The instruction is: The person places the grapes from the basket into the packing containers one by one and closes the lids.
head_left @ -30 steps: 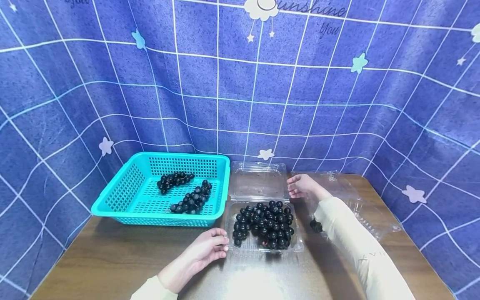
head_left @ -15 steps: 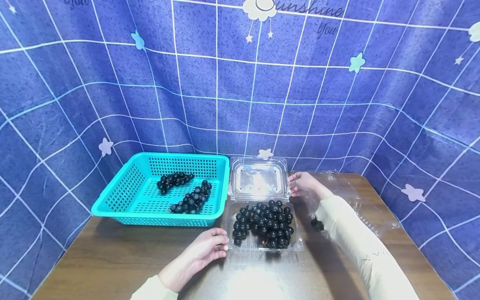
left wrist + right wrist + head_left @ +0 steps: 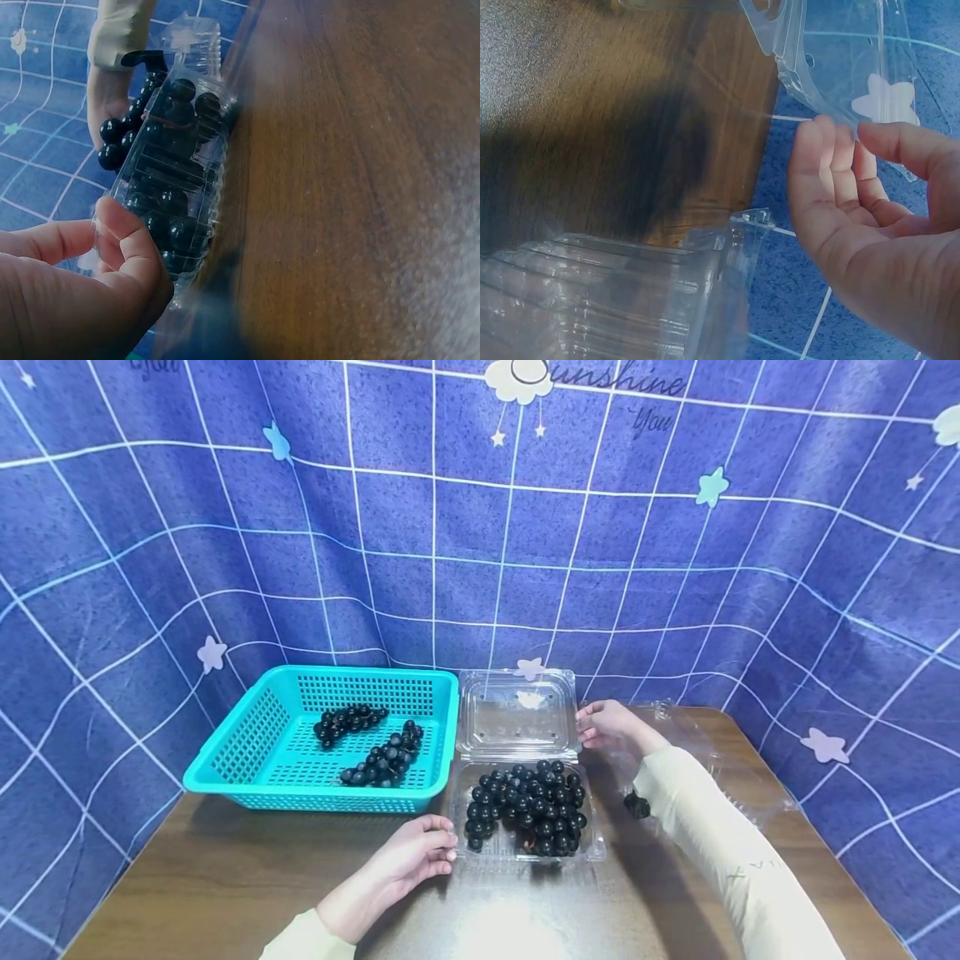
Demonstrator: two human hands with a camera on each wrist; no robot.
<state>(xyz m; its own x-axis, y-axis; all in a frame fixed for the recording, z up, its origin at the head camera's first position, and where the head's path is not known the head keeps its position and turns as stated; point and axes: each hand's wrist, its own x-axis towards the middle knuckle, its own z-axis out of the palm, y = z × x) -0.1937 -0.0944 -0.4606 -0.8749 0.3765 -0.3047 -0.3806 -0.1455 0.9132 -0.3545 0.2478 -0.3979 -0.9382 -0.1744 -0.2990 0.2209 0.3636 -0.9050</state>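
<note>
A clear plastic clamshell container (image 3: 595, 810) holds bunches of dark grapes (image 3: 551, 810) in its base. Its hinged lid (image 3: 517, 722) is raised at the back, tilted toward the curtain. At the front left corner my left hand (image 3: 408, 864) pinches the base's rim; the left wrist view shows thumb and fingers on the clear edge (image 3: 112, 191). My right hand (image 3: 617, 727) is at the right side of the lid, holding its edge (image 3: 840, 112) between thumb and fingertips in the right wrist view. In that view the other fingers curl loosely beneath.
To the left stands a turquoise basket (image 3: 217, 777) with two grape bunches (image 3: 386, 760) inside. More clear plastic containers (image 3: 742, 785) lie at the right, partly behind my right sleeve (image 3: 697, 827). A blue patterned curtain (image 3: 480, 527) hangs right behind the wooden table (image 3: 225, 877).
The lid has tipped up, its far edge rising a little, with my right hand moving slightly upward beside it. My left hand and the grapes have stayed in place.
</note>
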